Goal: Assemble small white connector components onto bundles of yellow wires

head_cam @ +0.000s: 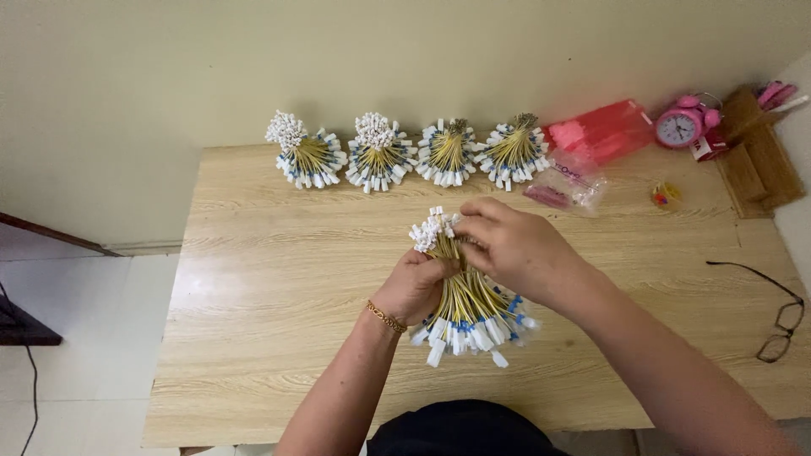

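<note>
A bundle of yellow wires (467,300) with white and blue connectors is held above the counter (253,279), nearest the camera. Its middle is clenched in the grip of the left hand (416,285) (a gold bracelet (385,317) is worn at the wrist), while its white-tipped top is pinched by the right hand (511,245). Four similar bundles (405,154) are lined up along the wall; eyeglasses (777,317) are seen at right.

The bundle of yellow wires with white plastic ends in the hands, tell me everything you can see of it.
The bundle of thin yellow wires is gathered tight in the middle, where the left hand grips it above the light wooden table. Its lower end fans out into white plastic connectors with blue bits; its upper end forms a tight cluster of small white tips. The right hand pinches wires just below that cluster. It stands tilted, top leaning left.
</note>
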